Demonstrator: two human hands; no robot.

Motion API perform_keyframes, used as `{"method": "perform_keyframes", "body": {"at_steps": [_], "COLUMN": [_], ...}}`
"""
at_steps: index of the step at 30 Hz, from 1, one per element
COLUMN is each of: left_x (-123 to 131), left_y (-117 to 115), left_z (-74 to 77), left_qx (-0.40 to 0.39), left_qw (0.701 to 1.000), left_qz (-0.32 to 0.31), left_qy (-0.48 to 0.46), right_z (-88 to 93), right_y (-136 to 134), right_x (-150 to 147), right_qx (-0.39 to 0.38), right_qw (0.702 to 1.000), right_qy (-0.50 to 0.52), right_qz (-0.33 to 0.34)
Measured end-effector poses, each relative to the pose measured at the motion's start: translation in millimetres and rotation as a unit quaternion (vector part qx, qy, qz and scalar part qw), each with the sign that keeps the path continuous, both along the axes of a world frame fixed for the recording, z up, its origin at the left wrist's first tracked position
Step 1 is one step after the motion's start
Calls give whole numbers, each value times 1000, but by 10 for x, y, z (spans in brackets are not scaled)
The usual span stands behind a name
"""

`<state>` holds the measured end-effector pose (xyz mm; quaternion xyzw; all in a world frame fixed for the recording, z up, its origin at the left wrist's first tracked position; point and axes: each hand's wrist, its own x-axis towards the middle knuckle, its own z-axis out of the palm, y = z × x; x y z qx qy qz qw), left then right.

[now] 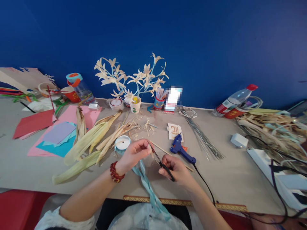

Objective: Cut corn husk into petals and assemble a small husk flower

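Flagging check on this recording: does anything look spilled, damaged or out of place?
Nothing looks broken. Mildly untidy: pale shavings lie scattered on the table beyond the left hand, like loose offcuts, and a light-blue ribbon hangs over the table's front edge instead of lying on top.

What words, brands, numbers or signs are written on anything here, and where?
No words or numbers can be read.
Bottle label: too small and blurred.
Phone screen: pixelated.
White card: brown angular marks, no word I can make out.
White pot: green marks, too small.
Pen cup: printed decoration, unclear.
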<state>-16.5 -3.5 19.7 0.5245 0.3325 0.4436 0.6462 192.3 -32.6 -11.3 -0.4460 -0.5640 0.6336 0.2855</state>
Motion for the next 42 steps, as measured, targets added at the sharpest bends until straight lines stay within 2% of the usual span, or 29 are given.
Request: {"method": "perform_keyframes", "body": {"at_steps": [5, 9, 11, 16, 18, 20, 23, 26, 29, 33, 36, 40, 42], "left_x": [1, 23, 32, 36, 35, 34, 31, 27, 39, 90, 117, 96, 77], "left_y": [12, 3, -3, 4, 12, 21, 34, 34, 10, -25, -31, -26, -27], "left_z": [-25, -86, -111, -102, -92, -90, -94, -90, -87, -93, -93, -80, -61], "left_qx": [5, -13, -8, 104, 119, 101, 48, 18, 1, 5, 20, 11, 9], "left_qw": [1000, 996, 994, 975, 968, 974, 991, 999, 1000, 999, 998, 997, 995], "left_qz": [-24, -93, -108, -55, -49, -53, -48, -19, 11, 38, 63, 80, 95], "left_qy": [-2, 0, 31, 191, 214, 194, 114, 36, -10, -18, 1, 6, -1], "right_z": [-1, 136, 218, 284, 267, 250, 229, 202, 179, 204, 258, 278, 232], "right_y": [11, 87, 139, 248, 271, 280, 270, 237, 195, 147, 128, 96, 56], "right_x": [22, -61, -128, -269, -291, -291, -267, -257, -299, -410, -474, -451, -391], "right_qx": [-16, 22, 39, 71, 83, 85, 63, 39, 49, 50, 38, 38, 35], "right_qw": [1000, 994, 989, 989, 989, 988, 986, 982, 968, 949, 950, 964, 977], "right_qy": [17, 63, 79, 42, 26, 30, 67, 112, 158, 199, 184, 132, 99], "right_qz": [-19, -91, -123, -123, -119, -123, -138, -150, -187, -241, -250, -228, -186]}}
